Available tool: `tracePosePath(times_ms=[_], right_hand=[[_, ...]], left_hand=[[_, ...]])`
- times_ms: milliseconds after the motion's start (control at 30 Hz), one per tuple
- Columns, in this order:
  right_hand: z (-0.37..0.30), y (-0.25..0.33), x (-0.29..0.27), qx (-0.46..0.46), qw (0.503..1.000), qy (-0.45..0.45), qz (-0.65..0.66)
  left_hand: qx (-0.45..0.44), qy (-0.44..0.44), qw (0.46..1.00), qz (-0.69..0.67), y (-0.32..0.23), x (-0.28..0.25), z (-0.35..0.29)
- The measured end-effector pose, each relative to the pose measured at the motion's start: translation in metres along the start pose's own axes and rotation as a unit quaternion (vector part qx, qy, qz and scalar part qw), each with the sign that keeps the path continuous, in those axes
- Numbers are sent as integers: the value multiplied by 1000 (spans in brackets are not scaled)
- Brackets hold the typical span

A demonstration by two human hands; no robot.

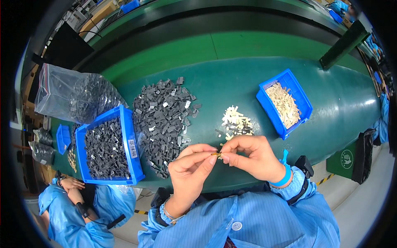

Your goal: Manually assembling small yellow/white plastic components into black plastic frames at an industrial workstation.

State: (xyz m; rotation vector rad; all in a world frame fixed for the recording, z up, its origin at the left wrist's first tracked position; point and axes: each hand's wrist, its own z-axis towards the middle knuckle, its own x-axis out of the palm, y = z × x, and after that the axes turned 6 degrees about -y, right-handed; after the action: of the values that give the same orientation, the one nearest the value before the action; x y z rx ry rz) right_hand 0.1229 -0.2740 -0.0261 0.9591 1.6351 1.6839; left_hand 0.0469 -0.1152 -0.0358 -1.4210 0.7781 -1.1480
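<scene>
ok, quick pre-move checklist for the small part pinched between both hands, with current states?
1. Small tan part held by both hands: ok, left hand and right hand pinch it at the fingertips.
2. Part held clear of the green table: ok, as far as the view shows.
3. Part orientation: cannot tell, too small.
4. Loose cream pieces within reach: ok, just beyond the hands.
5. Loose dark grey parts within reach: ok, beside the left blue bin.
6. Right blue bin stocked with cream pieces: ok.
</scene>
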Motion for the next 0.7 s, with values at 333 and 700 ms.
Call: tracePosePath(times_ms=[333, 700], right_hand=[[-2, -3, 8, 99, 981, -3, 166], [-6, -8, 12, 95, 969, -15, 229]], left_hand=[[73, -41, 994, 73, -4, 10, -1], [52, -21, 998, 32, 5, 9, -3]])
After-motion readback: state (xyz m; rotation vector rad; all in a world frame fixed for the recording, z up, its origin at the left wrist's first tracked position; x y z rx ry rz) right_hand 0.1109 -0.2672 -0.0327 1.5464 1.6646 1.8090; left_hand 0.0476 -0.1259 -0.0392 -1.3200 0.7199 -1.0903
